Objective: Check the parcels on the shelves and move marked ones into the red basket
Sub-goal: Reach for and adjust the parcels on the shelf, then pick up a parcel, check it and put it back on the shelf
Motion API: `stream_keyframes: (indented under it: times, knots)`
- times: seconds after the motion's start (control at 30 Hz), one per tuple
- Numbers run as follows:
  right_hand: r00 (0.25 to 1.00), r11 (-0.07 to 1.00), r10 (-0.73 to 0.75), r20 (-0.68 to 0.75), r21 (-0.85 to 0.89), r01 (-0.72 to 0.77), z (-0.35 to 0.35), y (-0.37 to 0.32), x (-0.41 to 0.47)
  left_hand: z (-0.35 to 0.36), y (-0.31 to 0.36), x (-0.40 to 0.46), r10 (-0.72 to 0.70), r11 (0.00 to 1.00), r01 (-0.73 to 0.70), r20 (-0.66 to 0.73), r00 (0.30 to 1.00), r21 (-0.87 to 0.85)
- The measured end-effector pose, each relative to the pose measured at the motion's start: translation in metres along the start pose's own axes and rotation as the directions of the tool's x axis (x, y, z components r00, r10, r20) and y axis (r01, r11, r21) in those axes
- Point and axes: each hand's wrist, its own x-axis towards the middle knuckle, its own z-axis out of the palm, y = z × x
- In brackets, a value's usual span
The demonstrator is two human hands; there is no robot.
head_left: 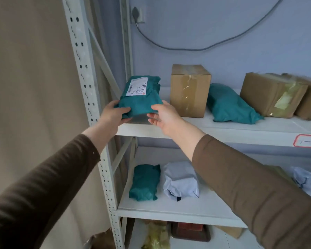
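Two hands: left hand (113, 114) and right hand (162, 116) each grip a near corner of the teal parcel (142, 97), which is tilted up at the upper shelf (223, 130) edge.
Label: white sticker (137, 86) faces the person.
Advice: hold the parcel steady and read all sides for a mark.
Texture: soft, crinkled plastic pouch.
Beyond right hand: rigid taped cardboard box (189, 90).
Red basket: not visible.

Parcel (142, 97) left of box (189, 90)
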Motion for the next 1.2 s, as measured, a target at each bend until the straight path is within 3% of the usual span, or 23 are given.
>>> stream_keyframes:
  times: [0.2, 0.37, 0.43, 0.5, 0.53, 0.6, 0.63, 0.7, 0.73, 0.77, 0.83, 0.9, 0.93, 1.03, 1.2]
  knots:
    - [0.999, 1.0, 0.031, -0.021, -0.007, -0.031, 0.02, 0.002, 0.049, 0.011, -0.001, 0.063, -0.11, 0.985, 0.112, -0.023, 0.994, 0.13]
    - [1.0, 0.999, 0.0, -0.013, -0.045, 0.0, 0.015, 0.002, 0.05, 0.01, -0.002, 0.085, -0.024, 0.896, 0.037, -0.036, 0.999, 0.442]
    - [0.981, 0.951, -0.189, -0.03, -0.256, 0.176, 0.005, 0.0, 0.035, 0.007, 0.003, 0.087, 0.077, 0.693, -0.01, -0.06, 0.995, 0.721]
    - [0.864, 0.756, -0.503, -0.033, -0.502, 0.421, -0.01, -0.009, 0.018, 0.011, 0.011, 0.081, 0.219, 0.504, -0.1, -0.015, 0.976, 0.858]
    - [0.785, 0.659, -0.619, -0.021, -0.558, 0.504, -0.018, -0.016, 0.012, 0.017, 0.016, 0.077, 0.298, 0.479, -0.192, 0.047, 0.953, 0.856]
    - [0.635, 0.536, -0.771, -0.046, -0.587, 0.607, -0.036, -0.036, 0.005, 0.036, 0.031, 0.063, 0.42, 0.499, -0.387, 0.174, 0.891, 0.775]
    - [0.563, 0.495, -0.821, -0.09, -0.603, 0.625, -0.047, -0.048, 0.007, 0.049, 0.038, 0.059, 0.437, 0.557, -0.451, 0.215, 0.873, 0.698]
    - [0.483, 0.503, -0.848, -0.218, -0.617, 0.605, -0.069, -0.071, 0.018, 0.08, 0.052, 0.05, 0.339, 0.744, -0.438, 0.279, 0.898, 0.505]
    - [0.481, 0.547, -0.828, -0.289, -0.607, 0.576, -0.079, -0.08, 0.026, 0.096, 0.057, 0.048, 0.256, 0.821, -0.38, 0.321, 0.912, 0.426]
    - [0.504, 0.61, -0.785, -0.36, -0.587, 0.532, -0.089, -0.088, 0.032, 0.112, 0.06, 0.044, 0.176, 0.869, -0.315, 0.357, 0.917, 0.381]
    - [0.645, 0.779, -0.608, -0.463, -0.502, 0.375, -0.105, -0.097, 0.047, 0.141, 0.062, 0.037, 0.064, 0.916, -0.21, 0.39, 0.918, 0.343]
    - [0.816, 0.919, -0.338, -0.468, -0.353, 0.178, -0.114, -0.099, 0.057, 0.16, 0.058, 0.029, -0.033, 0.949, -0.103, 0.418, 0.908, 0.299]
    - [0.868, 0.952, -0.222, -0.443, -0.292, 0.095, -0.116, -0.098, 0.058, 0.166, 0.054, 0.028, -0.076, 0.967, -0.039, 0.43, 0.9, 0.252]
    - [0.931, 0.979, -0.081, -0.356, -0.204, 0.007, -0.121, -0.09, 0.056, 0.171, 0.046, 0.023, -0.135, 0.982, 0.062, 0.439, 0.888, 0.178]
    - [0.945, 0.979, -0.14, -0.295, -0.184, 0.088, -0.12, -0.081, 0.01, 0.159, 0.033, -0.009, 0.021, 0.996, -0.051, 0.373, 0.927, 0.07]
